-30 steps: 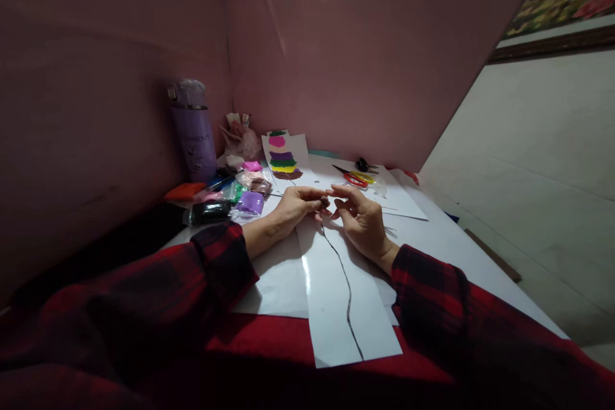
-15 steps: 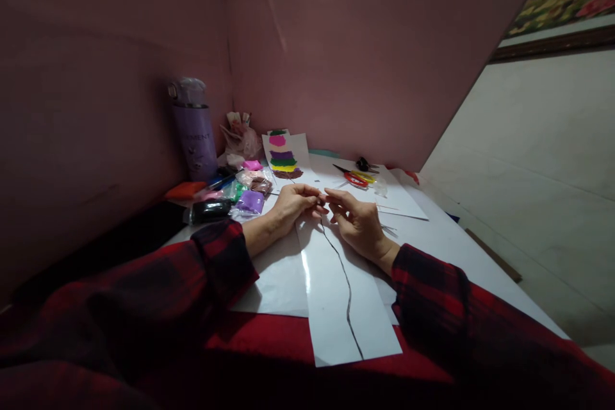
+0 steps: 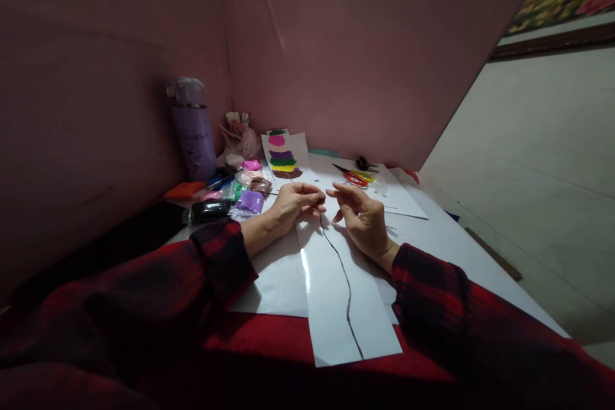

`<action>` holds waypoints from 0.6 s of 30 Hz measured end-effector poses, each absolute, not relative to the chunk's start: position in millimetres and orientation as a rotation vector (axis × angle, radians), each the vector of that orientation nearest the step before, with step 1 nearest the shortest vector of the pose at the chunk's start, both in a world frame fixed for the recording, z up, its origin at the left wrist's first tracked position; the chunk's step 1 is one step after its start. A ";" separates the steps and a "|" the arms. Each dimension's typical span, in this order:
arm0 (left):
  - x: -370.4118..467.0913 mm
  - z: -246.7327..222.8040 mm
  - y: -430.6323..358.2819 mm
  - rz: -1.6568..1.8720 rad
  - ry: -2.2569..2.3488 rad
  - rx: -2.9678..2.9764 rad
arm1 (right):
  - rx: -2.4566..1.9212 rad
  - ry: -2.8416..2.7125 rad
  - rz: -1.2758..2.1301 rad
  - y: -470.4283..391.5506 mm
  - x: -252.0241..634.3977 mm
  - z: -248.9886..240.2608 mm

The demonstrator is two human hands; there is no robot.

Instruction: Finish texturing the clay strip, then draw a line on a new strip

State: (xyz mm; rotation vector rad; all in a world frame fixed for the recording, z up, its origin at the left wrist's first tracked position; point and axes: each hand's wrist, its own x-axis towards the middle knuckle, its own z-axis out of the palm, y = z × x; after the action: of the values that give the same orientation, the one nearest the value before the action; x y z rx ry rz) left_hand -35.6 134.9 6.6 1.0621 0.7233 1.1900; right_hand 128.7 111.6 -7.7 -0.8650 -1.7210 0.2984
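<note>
Over the far end of a white paper strip (image 3: 331,295) with a wavy dark line, my left hand (image 3: 298,204) pinches a small dark brownish piece (image 3: 320,200) between thumb and fingers. Just to its right, my right hand (image 3: 362,214) is held with fingers apart and nothing seen between them, a small gap from the piece. Purple clay (image 3: 250,202) in a clear bag lies left of my left hand. Behind the hands stands a card (image 3: 300,150) with coloured bands in pink, purple, green, yellow and brown.
A purple bottle (image 3: 196,134) stands at the back left, near several bagged clays and a black packet (image 3: 210,211). Red-handled scissors (image 3: 355,179) and yellow-handled ones lie at the back right on white paper (image 3: 403,195). Pink walls border the table.
My right hand has moved slightly right, away from my left hand, and its fingers have spread. My left hand stays nearly in place, still pinching the dark piece.
</note>
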 end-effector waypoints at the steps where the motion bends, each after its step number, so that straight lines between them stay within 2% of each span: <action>1: -35.5 7.1 134.6 1.185 0.724 1.061 | -0.870 -1.722 0.290 111.3 128.9 -7.9; 8: -35.2 7.4 135.5 1.206 0.723 1.055 | -0.862 -1.851 0.210 109.8 131.1 -7.5; 18: -32.8 10.9 129.6 1.177 0.793 1.220 | -0.832 -1.681 0.362 110.1 128.5 -6.4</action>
State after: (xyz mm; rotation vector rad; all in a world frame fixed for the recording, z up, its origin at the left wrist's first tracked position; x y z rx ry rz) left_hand -32.8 129.6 10.9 1.2196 0.7932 1.1774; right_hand 128.5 110.1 -6.4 -0.8317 -1.6806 0.3615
